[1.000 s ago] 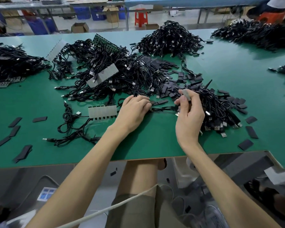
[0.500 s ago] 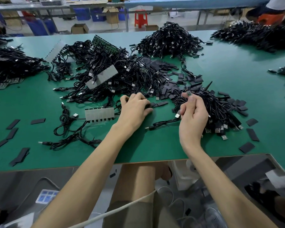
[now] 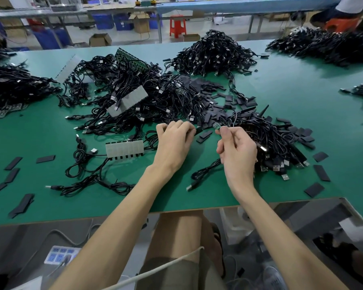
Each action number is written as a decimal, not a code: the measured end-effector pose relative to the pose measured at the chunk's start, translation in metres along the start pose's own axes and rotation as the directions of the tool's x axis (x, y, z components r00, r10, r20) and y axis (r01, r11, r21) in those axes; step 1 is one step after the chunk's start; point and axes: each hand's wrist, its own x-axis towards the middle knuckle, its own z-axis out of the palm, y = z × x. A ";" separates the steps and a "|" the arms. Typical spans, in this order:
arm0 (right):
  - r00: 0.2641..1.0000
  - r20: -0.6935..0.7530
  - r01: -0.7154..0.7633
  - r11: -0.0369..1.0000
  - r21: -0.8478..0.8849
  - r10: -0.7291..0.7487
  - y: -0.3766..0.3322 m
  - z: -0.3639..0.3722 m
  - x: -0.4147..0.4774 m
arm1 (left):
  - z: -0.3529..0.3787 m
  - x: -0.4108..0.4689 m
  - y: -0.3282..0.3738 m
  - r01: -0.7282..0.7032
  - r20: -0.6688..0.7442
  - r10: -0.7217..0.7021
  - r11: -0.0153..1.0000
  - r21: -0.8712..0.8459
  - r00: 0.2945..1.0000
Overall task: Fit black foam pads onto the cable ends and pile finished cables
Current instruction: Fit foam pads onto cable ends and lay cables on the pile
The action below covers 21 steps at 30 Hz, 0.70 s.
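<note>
Right fingers (image 3: 225, 131): thumb and forefinger pinched on the cable end (image 3: 216, 126), a small green board held above the table.
Right hand (image 3: 237, 151): raised; the cable (image 3: 205, 170) hangs from it to the mat, its plug lying near the front edge.
Left hand (image 3: 173, 143): palm down, fingers curled onto the foam pads (image 3: 210, 114); whether it holds one cannot be told.
Around: cable heap (image 3: 277, 143) just right of the right hand; tangled cables (image 3: 134, 101) and a grey strip (image 3: 125, 147) to the left, covering the mat there.
Surface: green table (image 3: 302, 97), stray pads scattered.
Room: red stool (image 3: 177, 25), blue crates (image 3: 103, 20) behind.
</note>
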 end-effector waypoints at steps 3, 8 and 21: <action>1.000 0.023 0.022 0.996 -0.092 -0.020 0.003 -0.001 0.002 | 0.000 0.002 0.011 0.140 0.005 -0.150 0.912 -0.386 0.989; 0.998 0.048 0.046 0.967 -0.249 -0.035 0.007 0.003 0.005 | 0.001 0.001 0.007 0.286 0.163 -0.247 0.626 -0.726 0.955; 0.990 0.140 0.037 0.964 -0.265 0.001 0.007 0.005 0.005 | 0.004 -0.003 0.002 0.275 0.263 -0.115 0.630 -0.726 0.958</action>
